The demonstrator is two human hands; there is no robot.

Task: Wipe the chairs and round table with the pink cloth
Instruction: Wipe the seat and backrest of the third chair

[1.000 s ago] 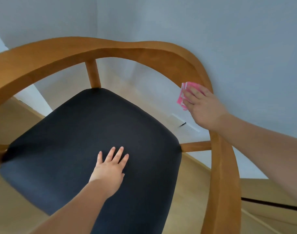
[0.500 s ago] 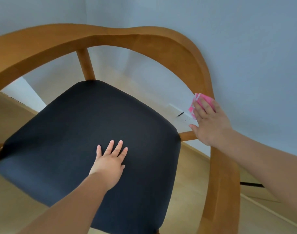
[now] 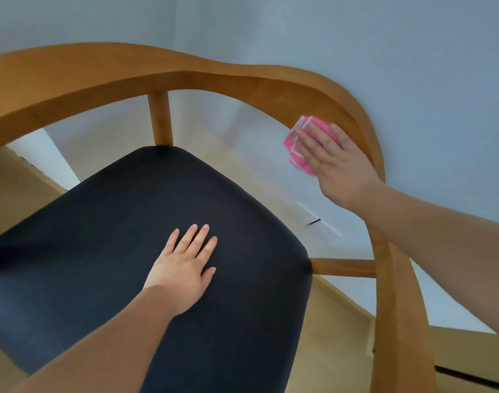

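A wooden chair with a curved back-and-arm rail (image 3: 163, 69) and a black padded seat (image 3: 106, 239) fills the view. My right hand (image 3: 339, 163) presses a folded pink cloth (image 3: 296, 148) against the inner side of the rail at its right bend, fingers flat over the cloth. My left hand (image 3: 186, 268) lies palm down on the seat, fingers spread, holding nothing. The round table is out of view.
Pale blue-grey walls meet in a corner right behind the chair. A white skirting board (image 3: 322, 222) runs along the light wood floor (image 3: 336, 344). A wooden spindle (image 3: 160, 117) and a side strut (image 3: 342, 268) join the seat to the rail.
My right hand slid the pink cloth down the right arm of the rail, then back up toward the bend. My left hand stayed flat on the seat.
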